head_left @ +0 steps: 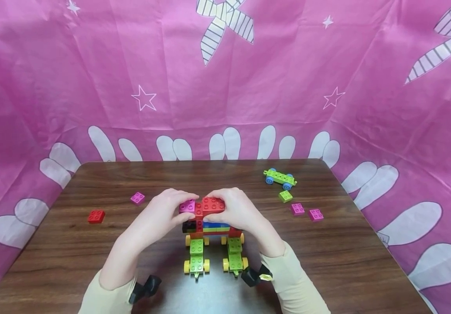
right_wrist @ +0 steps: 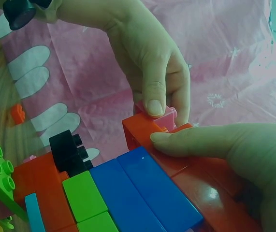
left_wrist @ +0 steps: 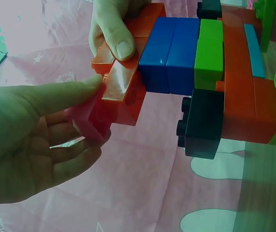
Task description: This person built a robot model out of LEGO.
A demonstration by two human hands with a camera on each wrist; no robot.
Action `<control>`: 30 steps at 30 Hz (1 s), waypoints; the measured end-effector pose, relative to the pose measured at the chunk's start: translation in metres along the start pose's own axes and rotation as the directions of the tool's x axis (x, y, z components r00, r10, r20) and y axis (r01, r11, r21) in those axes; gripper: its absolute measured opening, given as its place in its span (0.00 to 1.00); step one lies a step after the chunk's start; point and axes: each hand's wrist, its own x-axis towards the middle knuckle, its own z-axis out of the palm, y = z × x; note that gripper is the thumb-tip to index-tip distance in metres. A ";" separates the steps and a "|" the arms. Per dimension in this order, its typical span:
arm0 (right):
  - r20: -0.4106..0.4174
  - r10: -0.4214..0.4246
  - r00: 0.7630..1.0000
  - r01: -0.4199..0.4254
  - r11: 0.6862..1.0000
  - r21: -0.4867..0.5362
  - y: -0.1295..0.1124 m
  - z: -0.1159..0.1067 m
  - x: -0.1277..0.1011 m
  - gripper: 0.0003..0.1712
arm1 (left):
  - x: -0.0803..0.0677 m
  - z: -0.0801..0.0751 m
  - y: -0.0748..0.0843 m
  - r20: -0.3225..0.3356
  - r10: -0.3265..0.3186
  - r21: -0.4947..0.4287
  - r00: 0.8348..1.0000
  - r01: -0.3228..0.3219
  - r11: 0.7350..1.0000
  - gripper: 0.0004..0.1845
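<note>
1. Loose red brick (head_left: 96,216) and pink brick (head_left: 137,198) lie on the table (head_left: 52,261), left.
2. Left hand (head_left: 165,210) pinches the pink top brick (head_left: 187,206) on the brick model (head_left: 210,235), table centre.
3. Right hand (head_left: 236,209) grips the adjoining red top brick (head_left: 211,205).
4. Green wheeled base (head_left: 280,177) stands well right.

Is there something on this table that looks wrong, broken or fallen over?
Nothing stands out. The brick model stands upright on its wheels between both hands; the loose bricks and the small green wheeled base lie flat on the table.
</note>
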 end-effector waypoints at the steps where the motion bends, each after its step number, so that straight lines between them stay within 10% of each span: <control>1: 0.000 -0.002 1.000 0.002 1.000 0.001 0.000 0.000 0.000 0.23 | 0.000 0.000 0.000 -0.003 0.002 0.000 1.000 -0.002 1.000 0.22; 30: -0.009 -0.001 1.000 0.001 1.000 -0.001 0.000 0.000 -0.001 0.23 | 0.002 0.002 -0.004 -0.010 0.000 -0.026 1.000 0.000 1.000 0.22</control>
